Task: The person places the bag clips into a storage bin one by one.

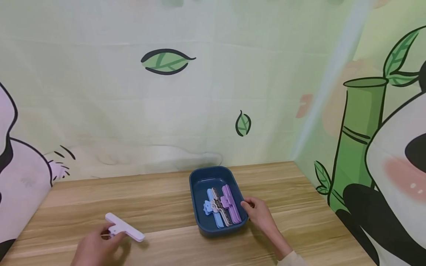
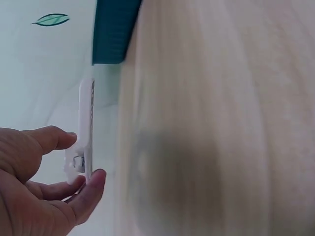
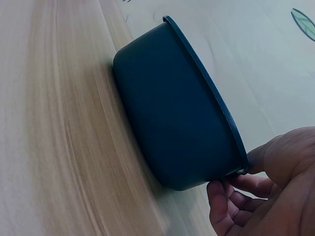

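Note:
My left hand (image 1: 97, 244) pinches a white bag clip (image 1: 124, 227) between thumb and fingers, to the left of the blue basin. In the left wrist view the clip (image 2: 85, 115) stands edge-on, with a small metal spring between its handles. My right hand (image 1: 261, 213) grips the right rim of the dark blue basin (image 1: 196, 221), thumb at the rim and fingers beneath it in the right wrist view. Inside the basin lie a blue clip (image 1: 208, 207), a whitish clip with dark markings (image 1: 223, 212) and a purple clip (image 1: 231, 204), side by side.
The basin stands on a wood-grain table (image 1: 159, 207). Behind the table hangs a pale green cloth backdrop (image 1: 116, 92) printed with leaves, bamboo and pandas, and it continues along the right side.

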A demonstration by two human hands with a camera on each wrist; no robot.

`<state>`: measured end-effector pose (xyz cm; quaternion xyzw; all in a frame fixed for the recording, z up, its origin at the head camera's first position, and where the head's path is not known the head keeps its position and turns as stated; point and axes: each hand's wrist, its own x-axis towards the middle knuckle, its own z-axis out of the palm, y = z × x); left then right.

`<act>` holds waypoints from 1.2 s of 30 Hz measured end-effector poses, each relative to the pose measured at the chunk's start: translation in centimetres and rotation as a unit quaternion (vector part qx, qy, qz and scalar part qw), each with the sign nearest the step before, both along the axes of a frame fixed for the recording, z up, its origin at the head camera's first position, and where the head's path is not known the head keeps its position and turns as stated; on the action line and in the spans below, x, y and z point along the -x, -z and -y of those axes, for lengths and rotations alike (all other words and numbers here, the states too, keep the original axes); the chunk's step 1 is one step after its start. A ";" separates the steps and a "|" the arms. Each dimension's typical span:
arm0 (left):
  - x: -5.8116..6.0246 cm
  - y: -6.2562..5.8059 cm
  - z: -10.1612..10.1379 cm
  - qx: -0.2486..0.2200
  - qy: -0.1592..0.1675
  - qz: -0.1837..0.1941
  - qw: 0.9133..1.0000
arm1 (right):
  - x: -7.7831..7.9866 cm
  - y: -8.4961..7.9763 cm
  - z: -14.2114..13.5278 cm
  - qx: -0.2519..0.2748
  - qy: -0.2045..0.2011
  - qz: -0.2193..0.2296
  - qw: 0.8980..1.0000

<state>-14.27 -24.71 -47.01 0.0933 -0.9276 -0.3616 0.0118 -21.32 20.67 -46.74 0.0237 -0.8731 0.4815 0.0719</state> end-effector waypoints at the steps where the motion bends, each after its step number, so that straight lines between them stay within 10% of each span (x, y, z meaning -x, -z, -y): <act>1: -0.1 -0.4 0.0 -0.008 -0.003 -0.003 1.000 | 0.0 0.0 0.0 0.000 0.001 0.000 1.000; 16: 0.0 -6.7 1.3 -0.040 -0.007 -0.027 0.999 | -0.1 0.0 0.0 0.002 -0.002 0.000 1.000; 25: -0.5 -10.1 1.3 -0.075 0.001 -0.105 0.992 | 0.1 0.1 0.0 -0.002 -0.001 0.004 1.000; 36: -0.3 -12.5 1.5 -0.091 0.013 -0.126 0.988 | 0.0 0.2 0.0 0.002 -0.001 0.009 1.000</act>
